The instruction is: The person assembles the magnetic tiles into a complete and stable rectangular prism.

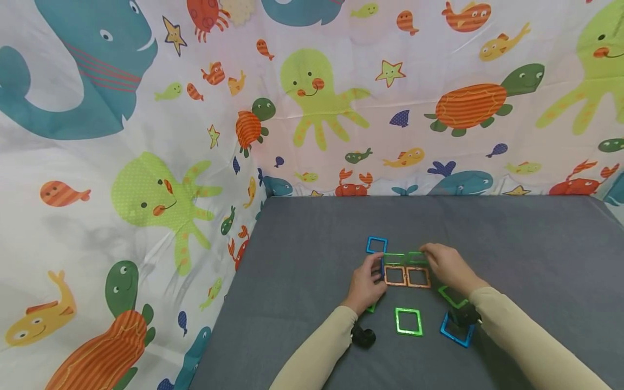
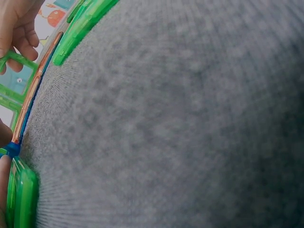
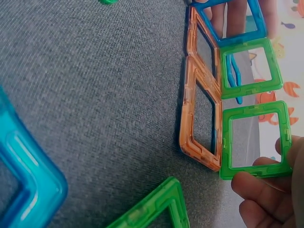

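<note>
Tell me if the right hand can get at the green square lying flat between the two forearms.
Probably yes: the green square lies uncovered, not far from the right hand. But that hand's fingers pinch an upright green frame, so it would likely have to let go first.

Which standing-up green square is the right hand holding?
The upright green plastic square frame behind the right-hand orange plastic square frame. The right hand pinches its edge; the other upright green frame stands to its left.
</note>
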